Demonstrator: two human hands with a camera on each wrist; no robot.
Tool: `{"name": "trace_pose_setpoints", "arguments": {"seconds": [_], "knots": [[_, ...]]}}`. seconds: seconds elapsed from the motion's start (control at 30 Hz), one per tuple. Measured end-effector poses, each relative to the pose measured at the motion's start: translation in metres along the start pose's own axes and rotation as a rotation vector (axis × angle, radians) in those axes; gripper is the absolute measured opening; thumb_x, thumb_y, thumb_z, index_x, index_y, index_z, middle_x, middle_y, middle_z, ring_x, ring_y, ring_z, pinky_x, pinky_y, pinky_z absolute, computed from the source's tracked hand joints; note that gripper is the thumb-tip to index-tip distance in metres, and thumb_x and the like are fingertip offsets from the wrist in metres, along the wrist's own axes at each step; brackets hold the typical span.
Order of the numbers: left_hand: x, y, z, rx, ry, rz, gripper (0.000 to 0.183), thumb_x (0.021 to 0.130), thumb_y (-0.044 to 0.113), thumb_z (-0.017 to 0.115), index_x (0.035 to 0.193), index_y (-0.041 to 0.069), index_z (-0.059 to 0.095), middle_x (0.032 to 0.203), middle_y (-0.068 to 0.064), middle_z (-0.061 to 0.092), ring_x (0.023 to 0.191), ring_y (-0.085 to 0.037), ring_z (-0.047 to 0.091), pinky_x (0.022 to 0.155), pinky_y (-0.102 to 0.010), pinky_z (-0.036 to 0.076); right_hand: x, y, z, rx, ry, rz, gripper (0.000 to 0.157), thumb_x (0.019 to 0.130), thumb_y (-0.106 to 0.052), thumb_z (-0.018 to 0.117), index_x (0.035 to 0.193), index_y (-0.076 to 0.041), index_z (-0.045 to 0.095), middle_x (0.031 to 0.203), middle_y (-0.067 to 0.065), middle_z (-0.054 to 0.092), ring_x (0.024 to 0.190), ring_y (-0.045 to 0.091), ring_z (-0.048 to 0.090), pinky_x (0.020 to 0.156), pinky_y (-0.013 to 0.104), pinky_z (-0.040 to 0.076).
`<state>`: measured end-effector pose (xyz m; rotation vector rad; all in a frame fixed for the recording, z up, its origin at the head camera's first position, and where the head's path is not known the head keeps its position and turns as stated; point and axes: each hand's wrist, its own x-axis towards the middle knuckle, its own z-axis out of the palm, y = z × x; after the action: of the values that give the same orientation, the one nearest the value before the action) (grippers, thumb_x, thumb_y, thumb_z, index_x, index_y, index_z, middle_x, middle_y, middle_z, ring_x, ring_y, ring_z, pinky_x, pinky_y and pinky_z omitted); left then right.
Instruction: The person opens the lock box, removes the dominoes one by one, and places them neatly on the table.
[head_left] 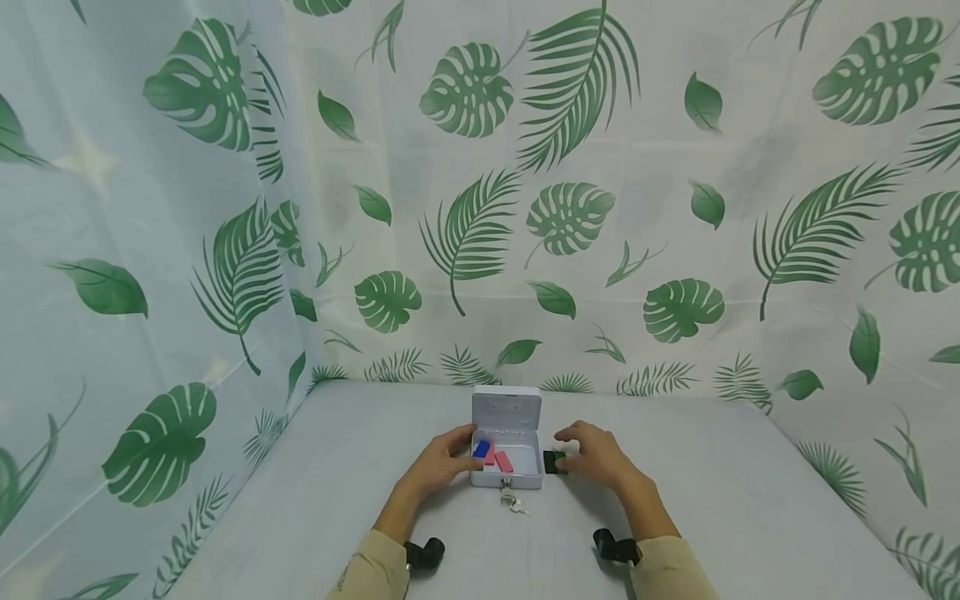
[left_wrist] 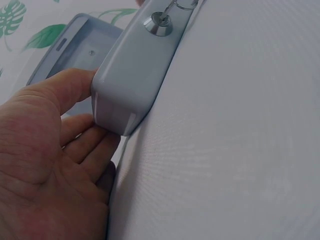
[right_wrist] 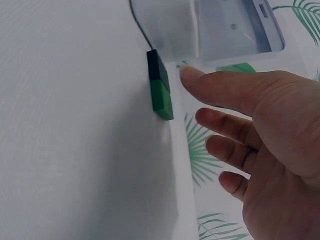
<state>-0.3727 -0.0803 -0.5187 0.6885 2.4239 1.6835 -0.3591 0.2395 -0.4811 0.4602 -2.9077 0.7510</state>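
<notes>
A small white metal cash box (head_left: 487,481) stands on the table with its lid (head_left: 507,412) raised. My left hand (head_left: 435,463) grips its left side, thumb at the rim and fingers against the outer wall, as the left wrist view shows on the box (left_wrist: 132,70). Inside lie a blue block (head_left: 481,449) and pink blocks (head_left: 503,462), toward the left. Right of the box, a black block (right_wrist: 158,67) and a green block (right_wrist: 161,100) lie end to end on the table. Over them hovers my right hand (head_left: 600,458), thumb and fingers spread, holding nothing.
Keys (head_left: 516,502) hang from the lock (left_wrist: 158,23) at the box's front and rest on the white tabletop (head_left: 337,467). Leaf-printed curtains (head_left: 600,333) stand behind the table and along its sides. Black wrist cameras (head_left: 426,554) sit at both cuffs.
</notes>
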Motion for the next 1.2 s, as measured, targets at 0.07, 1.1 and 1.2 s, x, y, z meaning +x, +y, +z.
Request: {"name": "trace_pose_setpoints", "arguments": {"seconds": [0.07, 1.1, 1.2], "knots": [[0.000, 0.000, 0.000, 0.002, 0.002, -0.005, 0.072, 0.095, 0.022, 0.077, 0.157, 0.005, 0.044, 0.160, -0.016, 0.048, 0.149, -0.039, 0.044, 0.124, -0.058, 0.032, 0.000, -0.003, -0.002, -0.018, 0.021, -0.008, 0.040, 0.085, -0.018, 0.085, 0.122, -0.006, 0.075, 0.119, 0.010, 0.072, 0.093, 0.027, 0.067, 0.081, 0.047, 0.057], [-0.001, 0.002, 0.001, 0.013, 0.015, 0.000, 0.073, 0.095, 0.020, 0.076, 0.157, 0.003, 0.043, 0.160, -0.017, 0.048, 0.149, -0.039, 0.044, 0.124, -0.058, 0.032, 0.008, -0.036, -0.002, 0.018, 0.090, -0.013, 0.034, 0.091, -0.015, 0.082, 0.124, -0.009, 0.075, 0.124, 0.009, 0.072, 0.101, 0.032, 0.069, 0.084, 0.045, 0.060], [-0.001, 0.002, 0.001, 0.024, 0.013, -0.005, 0.073, 0.095, 0.021, 0.076, 0.158, 0.004, 0.043, 0.160, -0.016, 0.048, 0.149, -0.038, 0.045, 0.124, -0.058, 0.033, 0.009, -0.040, -0.001, 0.020, 0.093, -0.023, 0.034, 0.090, -0.014, 0.082, 0.123, -0.010, 0.075, 0.123, 0.009, 0.072, 0.100, 0.031, 0.068, 0.084, 0.043, 0.060]]}}
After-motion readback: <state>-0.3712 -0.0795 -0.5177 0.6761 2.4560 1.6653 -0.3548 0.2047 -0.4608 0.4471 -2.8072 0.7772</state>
